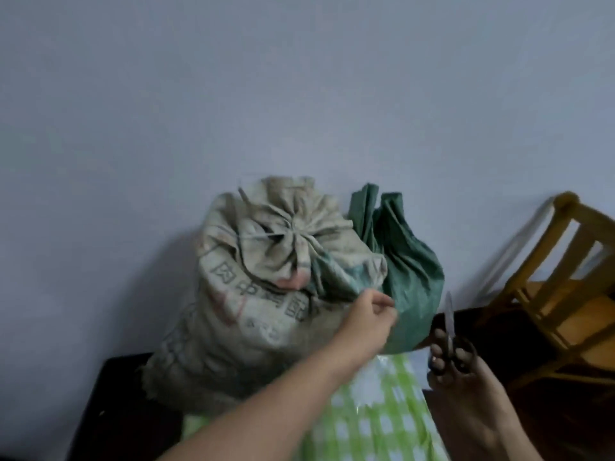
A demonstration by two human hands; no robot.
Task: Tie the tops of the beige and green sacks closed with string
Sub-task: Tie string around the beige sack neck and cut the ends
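A beige woven sack (266, 311) with printed characters stands against the wall. Its top is gathered into a rosette and bound with pale string (263, 236). Behind it on the right leans a green sack (409, 277) with its top bunched upward; no string shows on it. My left hand (369, 314) reaches across to the seam between the two sacks, fingertips pinched together on what looks like a thin pale string end. My right hand (456, 377) grips dark-handled scissors (450, 324) lower right, blades pointing up and closed.
Both sacks sit on a dark table (116, 410) partly covered by a green-and-white checked cloth (376, 420). A wooden chair (565, 277) stands tilted at the right. A plain pale wall (299, 94) fills the background.
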